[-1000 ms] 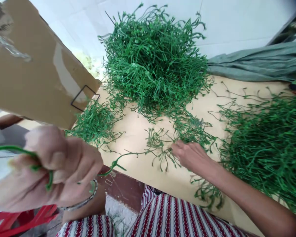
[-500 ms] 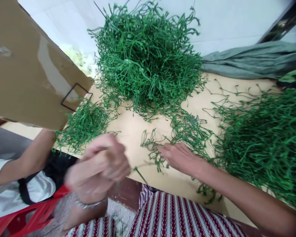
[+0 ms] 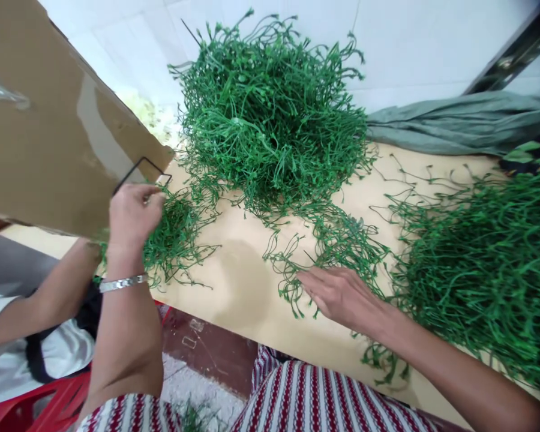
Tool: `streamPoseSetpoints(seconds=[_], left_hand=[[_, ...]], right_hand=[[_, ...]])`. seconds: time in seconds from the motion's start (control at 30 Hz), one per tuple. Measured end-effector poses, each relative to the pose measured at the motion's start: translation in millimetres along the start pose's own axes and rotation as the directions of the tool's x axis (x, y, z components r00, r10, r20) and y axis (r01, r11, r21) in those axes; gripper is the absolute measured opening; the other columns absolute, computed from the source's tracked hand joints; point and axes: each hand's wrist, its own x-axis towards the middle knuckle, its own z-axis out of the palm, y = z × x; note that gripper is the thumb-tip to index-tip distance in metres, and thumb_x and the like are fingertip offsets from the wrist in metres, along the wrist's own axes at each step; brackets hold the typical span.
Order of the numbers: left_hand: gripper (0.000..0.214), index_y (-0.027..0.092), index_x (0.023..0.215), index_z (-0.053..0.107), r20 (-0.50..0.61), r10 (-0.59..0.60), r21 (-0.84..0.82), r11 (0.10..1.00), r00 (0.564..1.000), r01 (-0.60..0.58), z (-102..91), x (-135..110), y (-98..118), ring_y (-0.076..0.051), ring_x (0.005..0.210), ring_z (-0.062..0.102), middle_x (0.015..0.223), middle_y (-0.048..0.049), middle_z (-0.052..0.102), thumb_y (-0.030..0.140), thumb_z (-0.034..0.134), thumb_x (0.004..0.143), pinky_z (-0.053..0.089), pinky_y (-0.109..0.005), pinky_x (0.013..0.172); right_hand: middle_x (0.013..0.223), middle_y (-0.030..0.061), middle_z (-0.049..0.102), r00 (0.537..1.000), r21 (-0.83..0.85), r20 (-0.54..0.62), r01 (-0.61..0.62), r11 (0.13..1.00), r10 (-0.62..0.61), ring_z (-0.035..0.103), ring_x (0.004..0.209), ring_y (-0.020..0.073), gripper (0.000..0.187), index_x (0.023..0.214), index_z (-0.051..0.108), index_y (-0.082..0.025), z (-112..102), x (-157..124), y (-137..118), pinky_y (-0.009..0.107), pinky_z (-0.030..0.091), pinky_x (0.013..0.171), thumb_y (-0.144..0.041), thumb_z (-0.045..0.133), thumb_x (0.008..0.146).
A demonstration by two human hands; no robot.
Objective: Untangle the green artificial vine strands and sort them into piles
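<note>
My left hand (image 3: 136,216) is closed, thumb against the fingers, over a small heap of green plastic stems (image 3: 175,231) beside the cardboard box; anything inside its grip is hidden. My right hand (image 3: 339,294) lies low on the table with its fingers pressed together on a few loose green plastic stems (image 3: 290,279). Its fingertips are partly covered from this angle. The stems are thin and wiry with small budded tips. More of them spread just behind the right hand toward a tall mound (image 3: 270,114) at the back.
At the left a cardboard box (image 3: 40,138) with a black wire loop (image 3: 144,165) stands on the table (image 3: 238,288). Another large stem pile (image 3: 477,258) fills the right side. Grey-green cloth (image 3: 454,123) lies along the wall. Another person's arm (image 3: 49,300) is at the lower left.
My left hand has moved up and left, from in front of the table edge to the small heap by the box. The right hand stays nearly in place on the loose stems.
</note>
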Motion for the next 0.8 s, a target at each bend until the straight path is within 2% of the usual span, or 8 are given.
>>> streamPoseSetpoints(seconds=[0.1,0.2,0.33,0.47,0.57,0.63,0.73,0.8], left_hand=[[0.021,0.012,0.090,0.064,-0.119,0.287,0.328,0.915,0.950,-0.236,34.3,-19,-10,-0.023,0.108,0.039,0.095,-0.0047,0.058,0.012,0.061,0.070,0.019,-0.040,0.102],[0.016,0.011,0.086,0.066,0.290,0.226,0.042,0.968,0.930,-0.249,80.4,-58,-12,-0.019,0.084,0.054,0.086,-0.0075,0.063,0.014,0.056,0.074,0.042,-0.034,0.082],[0.030,0.017,0.106,0.063,0.647,0.210,-0.432,0.893,0.733,0.125,125.6,-94,-9,-0.016,0.079,0.057,0.100,-0.0098,0.061,0.022,0.057,0.077,0.047,-0.030,0.069],[0.017,0.019,0.091,0.069,0.670,0.368,-0.647,0.715,0.644,0.264,141.8,-108,2,-0.019,0.090,0.056,0.099,-0.0097,0.059,0.022,0.062,0.075,0.045,-0.031,0.076],[0.009,0.017,0.078,0.069,0.640,0.373,-0.672,0.696,0.672,0.254,149.2,-117,13,-0.017,0.082,0.056,0.088,-0.0089,0.060,0.020,0.062,0.076,0.044,-0.029,0.071],[0.007,0.017,0.075,0.068,0.565,0.370,-0.734,0.633,0.737,0.245,155.5,-121,18,-0.016,0.077,0.055,0.081,-0.0072,0.061,0.020,0.062,0.075,0.043,-0.028,0.070],[0.006,0.017,0.073,0.067,0.405,0.272,-0.837,0.495,0.873,0.234,163.6,-123,26,-0.015,0.074,0.056,0.074,-0.0047,0.061,0.023,0.067,0.072,0.043,-0.028,0.070],[0.009,0.017,0.072,0.066,0.332,0.210,-0.873,0.439,0.920,0.214,164.6,-121,33,-0.015,0.072,0.056,0.071,-0.0036,0.061,0.024,0.069,0.069,0.044,-0.029,0.070]], right_hand=[[0.071,0.0039,0.061,0.987,0.008,-0.153,0.051,0.999,-0.049,0.050,0.054,0.0108,0.030,0.098,0.059,-0.012,-1,-7,2,0.024,0.040,0.049,-0.002,0.038,0.081],[0.072,0.0036,0.061,0.958,0.069,-0.284,0.054,0.996,-0.033,0.051,0.056,0.0106,0.027,0.099,0.059,-0.013,-1,-13,5,0.024,0.043,0.052,-0.004,0.040,0.082],[0.073,0.0037,0.062,0.953,0.207,-0.303,0.050,0.977,0.016,0.054,0.060,0.0108,0.022,0.099,0.059,-0.014,-1,-19,7,0.023,0.044,0.056,-0.009,0.044,0.084],[0.072,0.0031,0.062,0.954,0.436,-0.254,-0.033,0.899,0.158,0.057,0.063,0.0104,0.017,0.095,0.061,-0.014,-5,-18,6,0.021,0.044,0.057,-0.015,0.046,0.086],[0.081,0.0031,0.065,0.946,0.596,-0.185,-0.107,0.796,0.265,0.060,0.073,0.0108,0.018,0.096,0.063,-0.017,-13,-18,6,0.022,0.047,0.067,-0.018,0.047,0.086],[0.086,0.0025,0.067,0.920,0.673,-0.150,-0.174,0.719,0.363,0.061,0.076,0.0113,0.020,0.099,0.063,-0.020,-17,-19,9,0.022,0.048,0.067,-0.023,0.048,0.086],[0.089,0.0028,0.066,0.786,0.699,-0.144,-0.350,0.624,0.602,0.061,0.068,0.0120,0.030,0.114,0.057,-0.021,-15,-22,18,0.022,0.048,0.058,-0.028,0.048,0.085],[0.091,0.0045,0.066,0.734,0.634,-0.109,-0.468,0.616,0.670,0.060,0.066,0.0130,0.037,0.121,0.052,-0.020,-9,-22,25,0.023,0.047,0.057,-0.027,0.048,0.085]])
